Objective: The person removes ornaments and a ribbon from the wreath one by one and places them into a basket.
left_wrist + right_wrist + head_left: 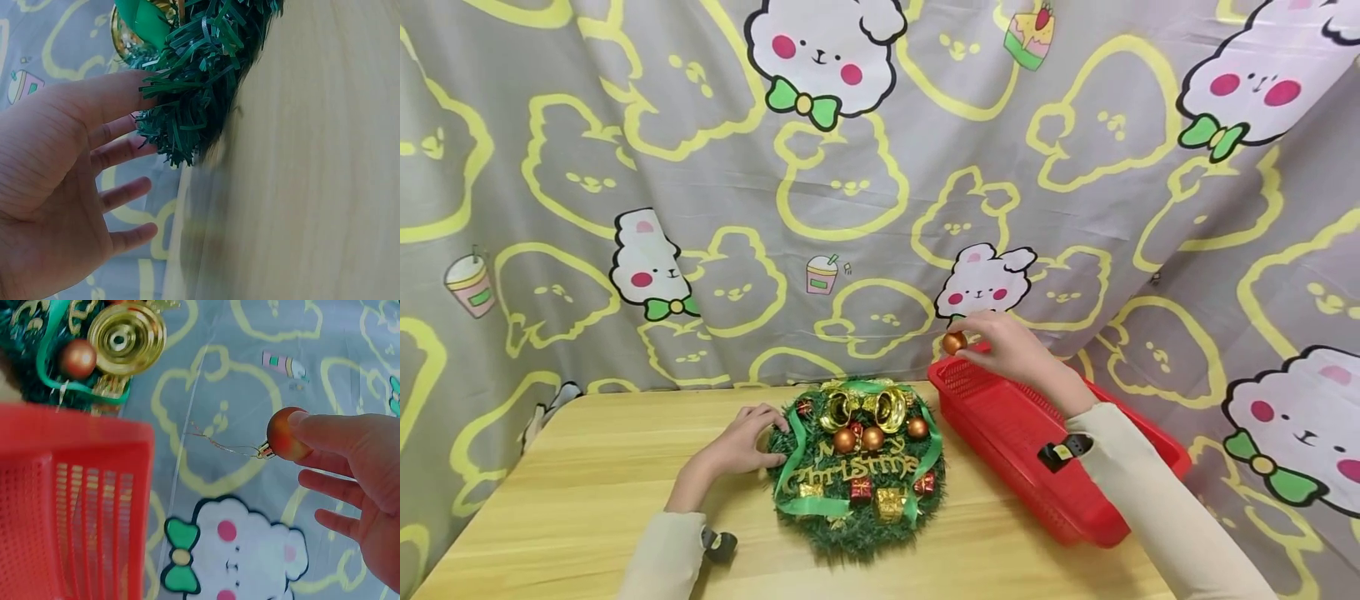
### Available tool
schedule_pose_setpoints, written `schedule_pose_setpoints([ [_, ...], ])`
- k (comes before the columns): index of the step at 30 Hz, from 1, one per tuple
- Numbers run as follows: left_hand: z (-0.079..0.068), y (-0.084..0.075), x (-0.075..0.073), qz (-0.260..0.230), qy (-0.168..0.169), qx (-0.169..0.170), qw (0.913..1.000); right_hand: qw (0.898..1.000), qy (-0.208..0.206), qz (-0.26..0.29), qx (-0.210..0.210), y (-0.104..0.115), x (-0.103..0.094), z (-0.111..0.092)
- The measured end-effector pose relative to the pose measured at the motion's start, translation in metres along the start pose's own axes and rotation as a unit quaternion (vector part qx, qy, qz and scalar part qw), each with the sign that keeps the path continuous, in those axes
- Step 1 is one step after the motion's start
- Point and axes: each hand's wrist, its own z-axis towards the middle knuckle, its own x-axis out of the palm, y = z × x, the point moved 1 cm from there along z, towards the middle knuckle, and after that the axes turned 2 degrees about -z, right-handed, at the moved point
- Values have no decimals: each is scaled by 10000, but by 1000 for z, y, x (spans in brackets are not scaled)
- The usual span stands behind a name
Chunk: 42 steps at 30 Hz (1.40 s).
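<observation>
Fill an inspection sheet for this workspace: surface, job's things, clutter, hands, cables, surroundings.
Surface: wood-grain table.
Job's things: decorated Christmas wreath lying on the table; red basket to its right; orange ball ornament held off the table.
Clutter: nothing seen.
Hands: left hand touches the wreath's left edge; right hand pinches the ball ornament; black device on each wrist.
Cables: nothing seen.
Surroundings: grey cartoon-print curtain behind the table.

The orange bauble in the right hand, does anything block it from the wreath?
Nothing visible does. In the right wrist view, the way from the orange bauble to the Christmas wreath looks open, with a corner of the red plastic basket just beside it.
</observation>
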Motion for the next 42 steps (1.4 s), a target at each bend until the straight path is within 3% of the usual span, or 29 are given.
schedule_pose_setpoints([
  [8,-2,3,1,-3,-86,54,9999,9959,484,-119,749,-29,7,-17],
  [20,1,5,-3,-34,-115,90,9999,9748,1271,113,1832,-82,38,-37],
  [29,-1,5,4,-80,-67,54,9999,9655,1594,332,2032,-108,69,-65],
  [35,-5,4,9,-86,-28,135,9999,9529,1781,667,2362,-115,91,-81],
  [42,-3,3,6,-66,-128,152,9998,9510,1845,770,2359,-120,104,-80],
])
